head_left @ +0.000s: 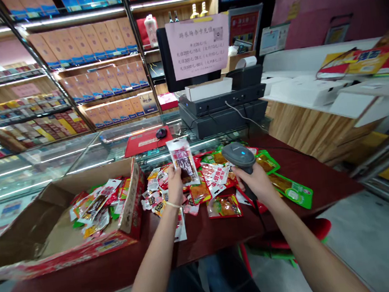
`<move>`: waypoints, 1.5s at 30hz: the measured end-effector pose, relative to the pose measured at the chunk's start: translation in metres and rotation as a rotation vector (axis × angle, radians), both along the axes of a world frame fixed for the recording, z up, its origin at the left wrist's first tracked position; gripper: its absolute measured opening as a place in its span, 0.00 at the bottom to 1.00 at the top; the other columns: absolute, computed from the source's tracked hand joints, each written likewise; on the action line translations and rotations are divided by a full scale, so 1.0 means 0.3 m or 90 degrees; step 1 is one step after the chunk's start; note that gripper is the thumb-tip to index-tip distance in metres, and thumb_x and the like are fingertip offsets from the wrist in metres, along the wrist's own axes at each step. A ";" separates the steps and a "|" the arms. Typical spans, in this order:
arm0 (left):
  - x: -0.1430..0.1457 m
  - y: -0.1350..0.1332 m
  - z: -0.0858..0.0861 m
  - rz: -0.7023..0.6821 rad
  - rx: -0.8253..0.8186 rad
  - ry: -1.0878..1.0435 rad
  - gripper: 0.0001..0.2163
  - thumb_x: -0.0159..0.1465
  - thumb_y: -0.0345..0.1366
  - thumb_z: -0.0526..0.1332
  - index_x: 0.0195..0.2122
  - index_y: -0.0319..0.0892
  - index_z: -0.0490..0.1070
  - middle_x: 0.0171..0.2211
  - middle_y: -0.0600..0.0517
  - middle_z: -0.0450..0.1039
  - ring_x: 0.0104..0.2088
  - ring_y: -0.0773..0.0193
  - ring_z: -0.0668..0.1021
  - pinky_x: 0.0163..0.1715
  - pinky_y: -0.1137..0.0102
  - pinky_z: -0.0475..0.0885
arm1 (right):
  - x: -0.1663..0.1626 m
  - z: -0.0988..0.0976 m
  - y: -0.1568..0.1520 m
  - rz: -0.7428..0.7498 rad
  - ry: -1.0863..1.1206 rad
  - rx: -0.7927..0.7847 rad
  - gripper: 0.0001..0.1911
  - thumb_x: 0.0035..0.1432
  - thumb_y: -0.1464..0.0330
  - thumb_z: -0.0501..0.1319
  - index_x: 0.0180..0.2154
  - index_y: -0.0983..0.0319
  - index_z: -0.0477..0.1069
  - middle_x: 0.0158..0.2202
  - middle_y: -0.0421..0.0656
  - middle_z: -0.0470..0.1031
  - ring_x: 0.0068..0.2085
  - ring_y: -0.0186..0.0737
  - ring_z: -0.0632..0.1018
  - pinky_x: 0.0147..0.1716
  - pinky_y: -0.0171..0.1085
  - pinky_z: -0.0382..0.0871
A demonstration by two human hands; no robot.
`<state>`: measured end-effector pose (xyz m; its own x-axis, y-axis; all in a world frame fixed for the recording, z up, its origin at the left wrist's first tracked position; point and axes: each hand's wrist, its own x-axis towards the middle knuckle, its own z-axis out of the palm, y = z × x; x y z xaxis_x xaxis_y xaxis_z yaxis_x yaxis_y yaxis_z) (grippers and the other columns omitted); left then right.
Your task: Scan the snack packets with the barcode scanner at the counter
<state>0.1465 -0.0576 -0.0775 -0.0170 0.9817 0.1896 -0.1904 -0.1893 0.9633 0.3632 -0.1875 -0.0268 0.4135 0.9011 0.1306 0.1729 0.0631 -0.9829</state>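
My left hand point(175, 184) pinches the lower edge of a snack packet point(184, 160), a clear and white pouch with dark contents, held upright above the pile. My right hand point(258, 183) is wrapped round the handle of a dark grey barcode scanner point(238, 156), whose head shows a small blue light and points toward the packet's side. Under and between both hands lies a heap of snack packets point(215, 177) in red, green and white. To the left, an open cardboard box point(129, 219) has more packets point(99, 203) piled inside.
Behind the heap stand a black cash drawer point(226, 120), a monitor with a pink paper sign point(200, 47) and a receipt printer point(245, 75). A computer mouse point(161, 133) rests on a red mat point(145, 142). A red stool point(317, 233) sits under the table's front edge.
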 end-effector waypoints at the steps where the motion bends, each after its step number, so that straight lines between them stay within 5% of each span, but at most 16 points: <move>1: -0.032 0.000 -0.003 0.039 -0.012 -0.055 0.11 0.63 0.42 0.57 0.43 0.44 0.65 0.40 0.51 0.74 0.41 0.64 0.77 0.45 0.69 0.71 | -0.022 0.006 0.005 0.012 0.004 0.004 0.21 0.52 0.49 0.67 0.30 0.57 0.63 0.14 0.34 0.66 0.14 0.35 0.66 0.16 0.35 0.62; 5: -0.125 -0.010 -0.019 0.077 -0.063 -0.221 0.15 0.58 0.46 0.65 0.40 0.44 0.67 0.39 0.52 0.76 0.39 0.66 0.79 0.44 0.69 0.72 | -0.114 0.018 0.032 0.074 0.008 0.014 0.22 0.51 0.49 0.68 0.29 0.57 0.63 0.14 0.34 0.65 0.14 0.34 0.65 0.16 0.35 0.60; 9: -0.160 -0.029 -0.037 0.030 -0.092 -0.329 0.15 0.52 0.39 0.72 0.35 0.43 0.69 0.34 0.54 0.77 0.38 0.68 0.80 0.44 0.70 0.73 | -0.177 0.013 0.048 0.114 -0.003 0.000 0.23 0.51 0.47 0.68 0.30 0.57 0.64 0.13 0.34 0.64 0.14 0.34 0.64 0.15 0.35 0.58; 15: -0.143 -0.056 -0.046 0.101 -0.195 -0.458 0.15 0.44 0.29 0.76 0.22 0.38 0.68 0.22 0.57 0.74 0.29 0.69 0.78 0.45 0.67 0.75 | -0.206 0.002 0.040 0.129 -0.028 -0.004 0.22 0.52 0.49 0.68 0.35 0.58 0.66 0.15 0.33 0.64 0.15 0.34 0.64 0.17 0.35 0.59; 22: -0.131 -0.074 -0.039 0.115 -0.213 -0.432 0.13 0.46 0.30 0.76 0.23 0.38 0.71 0.24 0.56 0.76 0.28 0.68 0.80 0.42 0.68 0.77 | -0.242 0.008 0.036 0.219 -0.029 -0.078 0.28 0.49 0.55 0.70 0.49 0.56 0.66 0.19 0.32 0.69 0.15 0.35 0.68 0.15 0.34 0.61; 29: -0.133 -0.070 -0.033 0.128 -0.226 -0.409 0.11 0.47 0.28 0.75 0.24 0.37 0.73 0.24 0.55 0.76 0.28 0.69 0.79 0.36 0.73 0.76 | -0.242 0.026 0.022 0.223 -0.060 -0.116 0.16 0.49 0.58 0.69 0.38 0.59 0.72 0.15 0.34 0.67 0.14 0.35 0.67 0.15 0.35 0.61; 39: -0.127 -0.067 -0.073 0.136 -0.196 -0.356 0.16 0.46 0.35 0.76 0.20 0.39 0.66 0.20 0.57 0.71 0.24 0.69 0.76 0.35 0.70 0.74 | -0.217 0.006 0.009 0.191 -0.029 -0.086 0.22 0.49 0.56 0.70 0.41 0.57 0.66 0.17 0.32 0.67 0.14 0.34 0.67 0.13 0.34 0.61; 42: -0.132 -0.081 -0.043 0.100 -0.111 -0.271 0.15 0.48 0.38 0.75 0.25 0.39 0.69 0.23 0.56 0.73 0.25 0.69 0.76 0.33 0.71 0.73 | -0.203 0.015 0.004 0.191 -0.032 -0.065 0.22 0.50 0.53 0.70 0.39 0.57 0.66 0.16 0.33 0.67 0.14 0.34 0.66 0.14 0.34 0.61; 45: -0.155 -0.092 0.048 0.083 -0.008 -0.192 0.16 0.53 0.41 0.72 0.38 0.41 0.73 0.34 0.52 0.79 0.31 0.66 0.79 0.33 0.72 0.73 | -0.194 0.046 0.002 0.186 -0.054 -0.051 0.20 0.53 0.52 0.68 0.35 0.58 0.66 0.14 0.34 0.65 0.15 0.35 0.66 0.17 0.35 0.62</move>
